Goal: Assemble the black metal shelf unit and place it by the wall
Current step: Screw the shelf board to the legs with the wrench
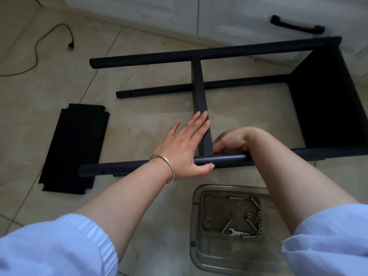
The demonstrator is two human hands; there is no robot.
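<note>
Nearest, two pale blue sleeves (59,246) pushed up the forearms. Between them on the tiled floor (139,216), a clear plastic tray (196,226) holding long bolts (251,224), round nuts and a small flat wrench (236,233).

Just beyond the tray, the near tube (119,166) of the black shelf frame (328,108), lying on its side and running left to right. Left hand (185,146) laid over it with a silver bangle (167,166) at the wrist: fingers straight and together, flat against the left face of the middle shelf panel (199,92), seen edge-on, thumb hooked under and against the tube. Panel's near end meeting the tube right beside that thumb. Right hand (231,144) reaching over the tube from the other side, fingers curled at the corner where panel and tube join; whether pinching a fastener there, cannot tell, fingertips half hidden behind the panel.

Further out, two more tubes parallel to the first, the panel spanning up to the farthest. At right, the end shelf already joined to the tubes. Left of the frame, apart from it, a loose black shelf panel (73,148) flat on the floor.

Beyond, a black cable (39,46) with its plug, and white cabinet doors (159,10) with a black handle (296,26).
</note>
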